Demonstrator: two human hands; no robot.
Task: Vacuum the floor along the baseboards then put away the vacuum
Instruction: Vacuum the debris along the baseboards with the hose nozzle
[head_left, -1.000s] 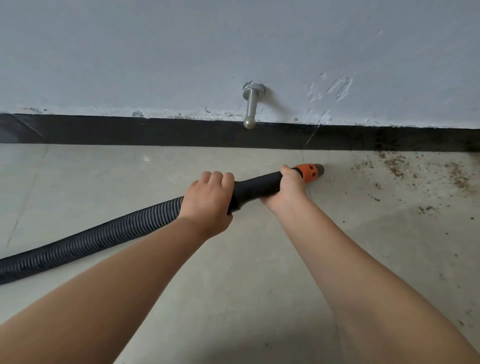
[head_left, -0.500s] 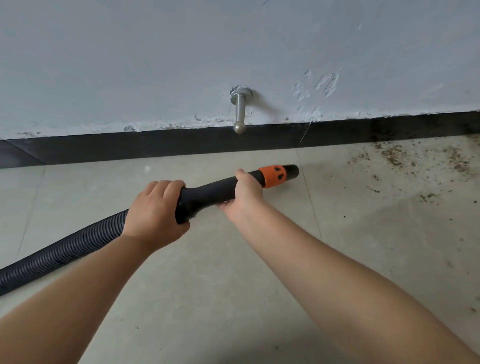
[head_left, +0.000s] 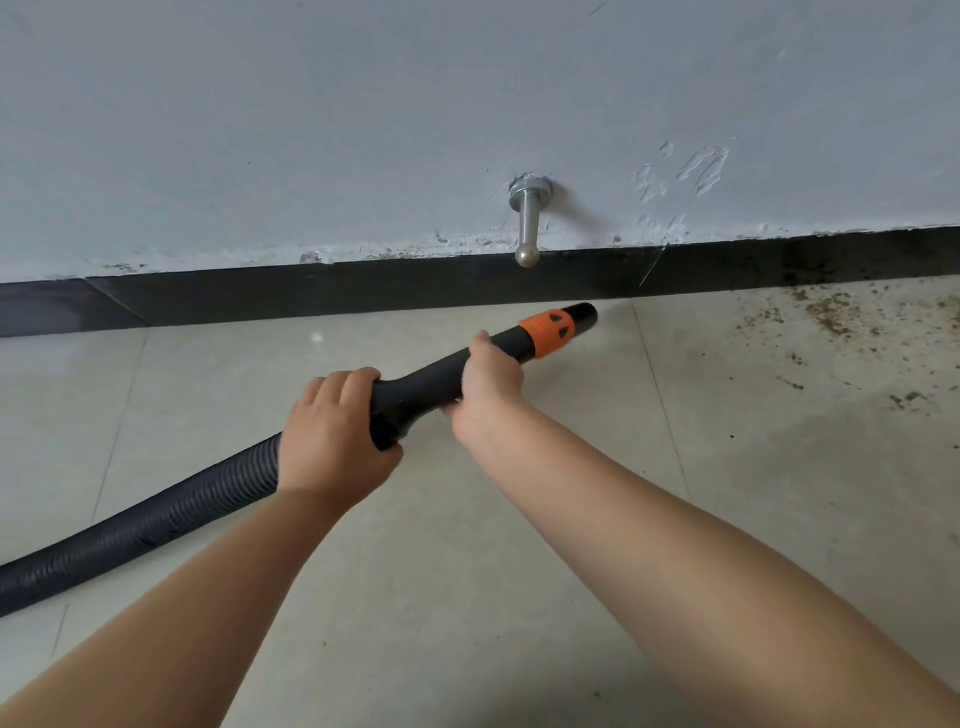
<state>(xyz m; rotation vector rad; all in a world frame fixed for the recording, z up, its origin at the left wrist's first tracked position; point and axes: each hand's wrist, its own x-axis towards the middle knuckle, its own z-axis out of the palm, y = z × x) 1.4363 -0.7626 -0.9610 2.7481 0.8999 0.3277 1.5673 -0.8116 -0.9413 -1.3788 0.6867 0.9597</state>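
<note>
- Two bare forearms are reaching in from the near edge of the floor (head_left: 467, 597), which is laid with pale tiles.
- The ribbed black hose (head_left: 140, 530) is running in from the left edge of the view, rising toward the middle, its lower length lying on or just over the tiles; which, I cannot tell.
- The left hand (head_left: 332, 436) is wrapping its fingers over the top of the tube where the hose is meeting the smooth black handle (head_left: 415, 395), thumb tucked beneath.
- The right hand (head_left: 485, 384) is gripping the handle further along, just behind the orange collar (head_left: 545, 332), with the thumb lying on top and the fingers curling under.
- The nozzle (head_left: 582, 315) is pointing away and to the right, its open black tip sitting close to the foot of the baseboard (head_left: 363, 291); the long axis of hose and handle is running diagonally from near left to far right.
- Brown crumbs of dirt (head_left: 826, 317) are lying scattered on the tiles at the far right, well apart from the nozzle tip.
- The dark baseboard is stretching along the far edge of the floor.
- Above it a metal door stop (head_left: 529, 223) is sticking out of the grey wall (head_left: 363, 130), whose paint is chipping along the bottom.
</note>
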